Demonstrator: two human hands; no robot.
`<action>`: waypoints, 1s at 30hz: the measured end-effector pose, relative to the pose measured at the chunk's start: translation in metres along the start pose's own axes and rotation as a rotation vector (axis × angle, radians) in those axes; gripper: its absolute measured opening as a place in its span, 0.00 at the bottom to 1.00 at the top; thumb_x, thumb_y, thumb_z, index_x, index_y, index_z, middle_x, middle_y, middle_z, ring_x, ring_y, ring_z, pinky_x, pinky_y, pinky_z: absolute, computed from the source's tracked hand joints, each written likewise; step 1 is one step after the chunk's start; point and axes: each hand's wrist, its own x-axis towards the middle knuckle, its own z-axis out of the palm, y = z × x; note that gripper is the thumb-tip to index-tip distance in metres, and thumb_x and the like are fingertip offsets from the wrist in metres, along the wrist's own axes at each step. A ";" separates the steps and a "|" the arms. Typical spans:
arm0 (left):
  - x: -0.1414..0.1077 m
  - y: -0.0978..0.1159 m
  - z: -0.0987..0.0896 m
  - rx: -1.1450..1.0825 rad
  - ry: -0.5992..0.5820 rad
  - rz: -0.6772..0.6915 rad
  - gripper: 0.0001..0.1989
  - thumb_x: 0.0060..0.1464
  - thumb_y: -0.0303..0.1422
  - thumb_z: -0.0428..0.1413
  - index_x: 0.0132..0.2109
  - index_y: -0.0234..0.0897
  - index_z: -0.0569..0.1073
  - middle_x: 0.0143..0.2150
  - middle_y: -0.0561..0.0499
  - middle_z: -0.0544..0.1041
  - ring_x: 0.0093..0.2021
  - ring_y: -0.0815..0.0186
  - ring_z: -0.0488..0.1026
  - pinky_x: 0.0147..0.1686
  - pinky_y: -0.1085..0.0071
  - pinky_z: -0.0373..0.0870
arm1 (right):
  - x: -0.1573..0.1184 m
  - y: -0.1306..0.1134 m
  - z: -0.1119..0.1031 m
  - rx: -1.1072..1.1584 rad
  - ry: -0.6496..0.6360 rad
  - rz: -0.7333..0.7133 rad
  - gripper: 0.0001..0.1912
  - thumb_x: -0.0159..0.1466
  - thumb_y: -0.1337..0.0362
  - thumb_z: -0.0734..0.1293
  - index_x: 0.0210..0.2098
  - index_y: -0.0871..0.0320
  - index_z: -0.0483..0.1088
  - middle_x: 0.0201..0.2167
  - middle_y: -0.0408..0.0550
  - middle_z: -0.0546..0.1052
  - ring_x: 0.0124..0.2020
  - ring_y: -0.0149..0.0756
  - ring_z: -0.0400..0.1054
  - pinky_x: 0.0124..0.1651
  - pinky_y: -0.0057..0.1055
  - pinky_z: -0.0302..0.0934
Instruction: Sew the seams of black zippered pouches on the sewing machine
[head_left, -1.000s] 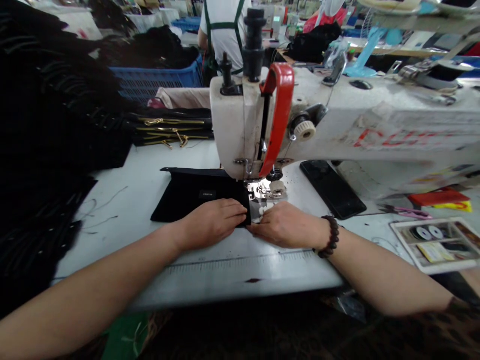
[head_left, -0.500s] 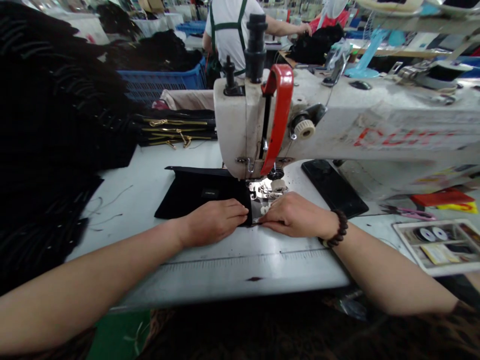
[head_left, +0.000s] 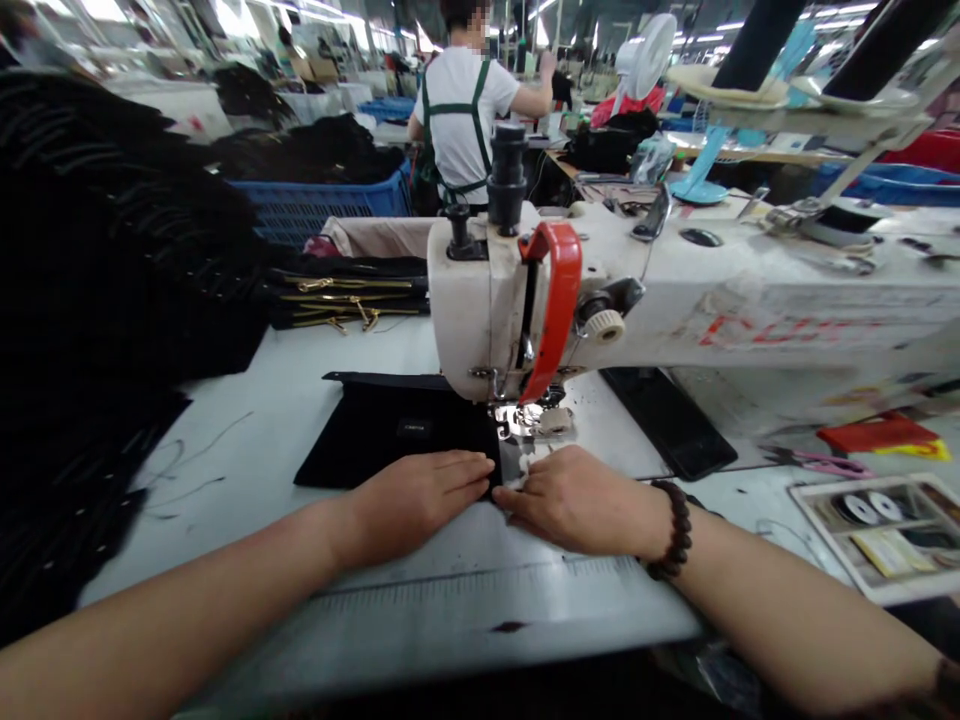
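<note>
Working at a sewing machine [head_left: 469, 310], a person laid the left hand [head_left: 409, 505] flat over the near edge of a black fabric piece [head_left: 360, 455], the fingers stretched toward its right side and closed around nothing. The right hand [head_left: 581, 500] sat at the near right corner of the piece, its fingers curled and thumb drawn in close to them — whether they pinched the cloth could not be told. A dark beaded bracelet [head_left: 681, 530] circled the right wrist.

The fabric piece, marked with a small label [head_left: 414, 428], lay on the pale table [head_left: 285, 620], its right edge beside the machine's presser foot [head_left: 514, 425] and its far edge running behind the machine head. A red guard [head_left: 564, 300] curved down the front of that head.

Right of the needle area, a black phone [head_left: 675, 425] rested partly beneath the machine arm; farther right were pink-handled snips [head_left: 832, 464], a red packet [head_left: 874, 432] and, nearer, a tray [head_left: 836, 550] with bobbins [head_left: 859, 508]. Dark pieces with gold zippers [head_left: 352, 295] were stacked on the far left of the table, and a black heap [head_left: 90, 300] filled the left side. Beyond — past a blue crate [head_left: 322, 205] — a co-worker [head_left: 457, 120] in a white shirt and green straps faced away, right arm raised.
</note>
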 end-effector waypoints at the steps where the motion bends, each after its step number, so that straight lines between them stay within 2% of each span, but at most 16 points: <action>1: 0.000 0.000 0.000 0.001 -0.005 -0.003 0.12 0.53 0.26 0.44 0.41 0.33 0.71 0.45 0.55 0.71 0.47 0.75 0.66 0.48 0.78 0.67 | 0.000 0.000 0.001 0.008 0.001 0.002 0.22 0.62 0.56 0.43 0.44 0.53 0.61 0.26 0.40 0.68 0.24 0.15 0.21 0.33 0.22 0.25; 7: 0.000 -0.003 0.005 -0.003 -0.007 -0.024 0.13 0.54 0.27 0.43 0.43 0.34 0.70 0.46 0.55 0.71 0.48 0.75 0.67 0.47 0.78 0.68 | 0.002 -0.003 0.000 0.020 -0.068 0.100 0.22 0.62 0.53 0.42 0.48 0.49 0.57 0.27 0.40 0.68 0.25 0.14 0.21 0.32 0.21 0.25; 11: 0.000 -0.009 0.011 -0.013 0.016 -0.006 0.12 0.53 0.27 0.45 0.44 0.32 0.68 0.46 0.54 0.71 0.48 0.74 0.67 0.48 0.76 0.69 | 0.005 -0.003 0.000 0.021 -0.076 0.148 0.24 0.62 0.53 0.42 0.48 0.51 0.58 0.28 0.42 0.69 0.24 0.13 0.22 0.32 0.22 0.25; 15: 0.000 -0.015 0.012 -0.022 0.016 0.002 0.12 0.53 0.26 0.44 0.44 0.31 0.67 0.46 0.53 0.71 0.47 0.73 0.68 0.46 0.76 0.70 | 0.008 -0.001 -0.001 0.008 -0.093 0.193 0.22 0.62 0.57 0.42 0.48 0.49 0.58 0.29 0.42 0.69 0.24 0.13 0.23 0.32 0.21 0.26; 18: 0.001 -0.021 0.013 -0.018 0.016 -0.004 0.12 0.53 0.26 0.44 0.44 0.32 0.67 0.46 0.53 0.71 0.47 0.73 0.68 0.46 0.75 0.71 | 0.010 0.001 -0.001 0.012 -0.108 0.235 0.24 0.62 0.55 0.40 0.49 0.48 0.58 0.29 0.43 0.69 0.23 0.12 0.23 0.33 0.20 0.26; 23: 0.003 -0.030 0.017 -0.011 0.007 0.002 0.12 0.53 0.27 0.44 0.43 0.31 0.68 0.45 0.53 0.71 0.46 0.72 0.67 0.45 0.75 0.70 | 0.014 0.005 0.004 0.031 -0.069 0.293 0.25 0.62 0.56 0.39 0.51 0.47 0.56 0.31 0.43 0.70 0.23 0.12 0.24 0.33 0.20 0.26; 27: 0.005 -0.036 0.020 0.015 0.004 0.002 0.13 0.54 0.27 0.42 0.40 0.33 0.70 0.43 0.55 0.71 0.46 0.74 0.67 0.47 0.76 0.68 | 0.018 0.008 0.008 0.029 -0.028 0.308 0.21 0.61 0.60 0.43 0.49 0.47 0.56 0.31 0.42 0.68 0.25 0.13 0.23 0.35 0.22 0.26; 30: 0.008 -0.039 0.020 0.074 -0.015 0.010 0.14 0.55 0.28 0.42 0.39 0.35 0.71 0.42 0.57 0.71 0.45 0.76 0.66 0.48 0.79 0.65 | 0.021 0.009 0.009 0.024 -0.030 0.345 0.21 0.61 0.61 0.44 0.51 0.44 0.53 0.32 0.42 0.68 0.25 0.13 0.24 0.36 0.22 0.25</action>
